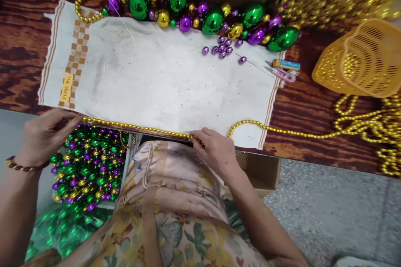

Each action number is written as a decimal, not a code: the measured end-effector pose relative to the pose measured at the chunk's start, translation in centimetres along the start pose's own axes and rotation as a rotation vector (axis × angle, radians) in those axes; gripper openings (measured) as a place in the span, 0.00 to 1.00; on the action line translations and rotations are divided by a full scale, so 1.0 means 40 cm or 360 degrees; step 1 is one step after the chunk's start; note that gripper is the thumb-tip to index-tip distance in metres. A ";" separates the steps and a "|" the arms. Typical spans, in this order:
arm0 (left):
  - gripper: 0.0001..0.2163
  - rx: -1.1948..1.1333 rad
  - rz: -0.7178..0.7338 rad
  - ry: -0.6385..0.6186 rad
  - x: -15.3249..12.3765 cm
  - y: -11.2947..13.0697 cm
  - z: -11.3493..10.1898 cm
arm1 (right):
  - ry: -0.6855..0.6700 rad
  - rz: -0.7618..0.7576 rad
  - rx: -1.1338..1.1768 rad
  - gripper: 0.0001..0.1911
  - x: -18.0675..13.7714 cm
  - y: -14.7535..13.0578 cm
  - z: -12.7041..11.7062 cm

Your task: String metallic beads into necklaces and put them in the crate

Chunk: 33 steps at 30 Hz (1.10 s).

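Note:
A long strand of small gold beads (140,127) runs along the near edge of a white cloth (156,79) on the wooden table. My left hand (46,133) pinches the strand's left end at the cloth's near left corner. My right hand (216,150) pinches the same strand further right, so the stretch between my hands lies taut and straight. Past my right hand the strand curves up and trails off right toward a heap of gold beads (376,129).
Large green, gold and purple ball strings (213,18) line the cloth's far edge, with loose purple beads (222,47) and small scissors (285,72) nearby. A yellow plastic basket (366,62) stands at the right. A pile of mixed beads (87,166) lies below the table's edge at left.

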<state>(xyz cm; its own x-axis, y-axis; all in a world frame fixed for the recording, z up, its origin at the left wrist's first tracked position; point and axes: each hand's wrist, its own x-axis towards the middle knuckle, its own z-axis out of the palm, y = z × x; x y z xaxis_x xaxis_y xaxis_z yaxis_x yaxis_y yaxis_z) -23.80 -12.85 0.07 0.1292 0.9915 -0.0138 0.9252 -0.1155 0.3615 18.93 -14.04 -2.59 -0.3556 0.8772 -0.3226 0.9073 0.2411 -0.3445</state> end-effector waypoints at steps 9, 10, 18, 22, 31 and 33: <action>0.09 0.0122 0.0381 0.0052 0.188 0.068 0.057 | 0.0111 0.0199 -0.0169 0.10 0.033 0.094 -0.063; 0.10 0.0146 0.0461 0.0100 0.205 0.086 0.062 | 0.0118 0.0211 -0.0181 0.10 0.036 0.106 -0.071; 0.13 -0.0482 0.1010 0.0018 0.264 0.499 0.215 | 0.0162 0.0208 -0.0311 0.12 0.029 0.148 -0.140; 0.12 -0.0986 0.1033 -0.0655 0.317 0.698 0.331 | 0.0265 0.0199 -0.0377 0.14 -0.008 0.178 -0.184; 0.19 -0.0888 0.0759 -0.1466 0.359 0.691 0.244 | 0.0512 0.0534 -0.0899 0.14 -0.271 0.457 -0.363; 0.19 -0.0891 0.0736 -0.1509 0.353 0.670 0.208 | 0.0680 0.0771 -0.1009 0.15 -0.342 0.529 -0.426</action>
<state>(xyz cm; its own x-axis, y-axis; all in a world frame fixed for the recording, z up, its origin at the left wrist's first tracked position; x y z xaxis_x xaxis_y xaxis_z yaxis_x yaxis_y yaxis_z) 5.78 -2.44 1.79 0.8389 0.3963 -0.3731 0.4678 -0.1746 0.8664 46.80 -13.87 9.56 0.0965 0.9910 0.0923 0.9342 -0.1222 0.3352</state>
